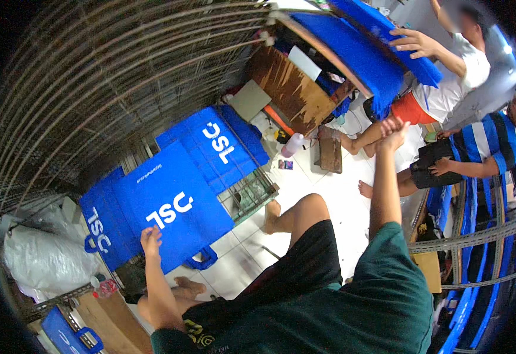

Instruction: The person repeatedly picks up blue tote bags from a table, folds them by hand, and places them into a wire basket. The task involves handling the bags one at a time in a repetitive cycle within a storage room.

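My left hand (pixel 151 241) is over the near edge of a flat blue fabric bag (pixel 169 177) with white printing and a blue loop handle. Its fingers are loosely spread with nothing in them; whether they touch the bag I cannot tell. Under and beside this bag lie another blue bag (pixel 202 133) toward the far side and a third blue bag (pixel 101 236) at the left, all on a low metal rack (pixel 252 197). My right hand (pixel 392 134) is raised over the floor at the right, its fingers slightly bent and apart, holding nothing visible.
A wire grid (pixel 122 76) rises at the left, above a clear plastic sack (pixel 48 256). A person in white (pixel 467 65) has a hand on blue sheets (pixel 352 53); another, in a striped shirt (pixel 488 144), sits at the right. A bottle (pixel 292 145) stands on the tiled floor.
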{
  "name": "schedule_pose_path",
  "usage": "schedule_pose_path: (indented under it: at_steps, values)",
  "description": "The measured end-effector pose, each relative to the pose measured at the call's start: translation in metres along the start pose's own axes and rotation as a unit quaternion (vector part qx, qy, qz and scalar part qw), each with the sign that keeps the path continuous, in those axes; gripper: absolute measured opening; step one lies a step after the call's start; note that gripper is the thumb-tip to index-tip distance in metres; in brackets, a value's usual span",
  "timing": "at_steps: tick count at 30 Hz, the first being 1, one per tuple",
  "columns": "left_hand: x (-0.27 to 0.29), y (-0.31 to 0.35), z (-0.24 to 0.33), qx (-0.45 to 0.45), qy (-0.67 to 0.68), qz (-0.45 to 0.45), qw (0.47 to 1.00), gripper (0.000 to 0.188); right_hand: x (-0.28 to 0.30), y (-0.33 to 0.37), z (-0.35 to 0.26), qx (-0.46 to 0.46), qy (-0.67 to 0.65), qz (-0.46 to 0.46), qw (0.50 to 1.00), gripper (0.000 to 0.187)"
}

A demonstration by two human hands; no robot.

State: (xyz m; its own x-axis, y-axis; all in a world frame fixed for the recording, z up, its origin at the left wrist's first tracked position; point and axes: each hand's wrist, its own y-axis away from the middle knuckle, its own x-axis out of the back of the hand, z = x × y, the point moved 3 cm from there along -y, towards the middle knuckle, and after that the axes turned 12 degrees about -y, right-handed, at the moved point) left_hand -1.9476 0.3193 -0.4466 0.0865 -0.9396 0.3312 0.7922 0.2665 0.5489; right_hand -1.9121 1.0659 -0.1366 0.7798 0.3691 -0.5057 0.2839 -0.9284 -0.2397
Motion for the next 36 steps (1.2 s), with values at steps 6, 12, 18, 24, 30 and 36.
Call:
schedule_pose_path:
  at_steps: [6, 12, 18, 24, 30, 36]
  values:
    - [-0.013, 0.093, 0.043, -0.017, 0.07, -0.053, 0.996, 0.026, -0.029, -0.057, -0.04, -0.259, -0.218, 0.001, 0.941, 0.099]
    - [-0.04, 0.162, 0.043, 0.001, 0.089, -0.086, 0.992, 0.025, -0.007, -0.149, 0.036, -0.297, -0.17, -0.019, 0.939, 0.033]
    - [-0.088, 0.214, 0.073, -0.011, 0.075, -0.162, 0.984, 0.037, -0.036, -0.107, -0.025, -0.313, -0.143, -0.082, 0.935, 0.022]
    - [-0.198, 0.244, 0.164, 0.017, 0.133, -0.411, 0.902, 0.085, -0.015, -0.071, -0.155, -0.213, -0.089, -0.24, 0.943, 0.017]
    - [-0.282, 0.284, 0.184, 0.1, 0.412, -0.579, 0.696, 0.108, 0.019, 0.065, -0.314, 0.025, 0.034, -0.361, 0.932, 0.053]
    - [-0.208, 0.29, 0.158, -0.081, 0.618, -0.53, 0.574, 0.075, 0.036, 0.154, -0.329, -0.083, 0.071, -0.446, 0.888, 0.082]
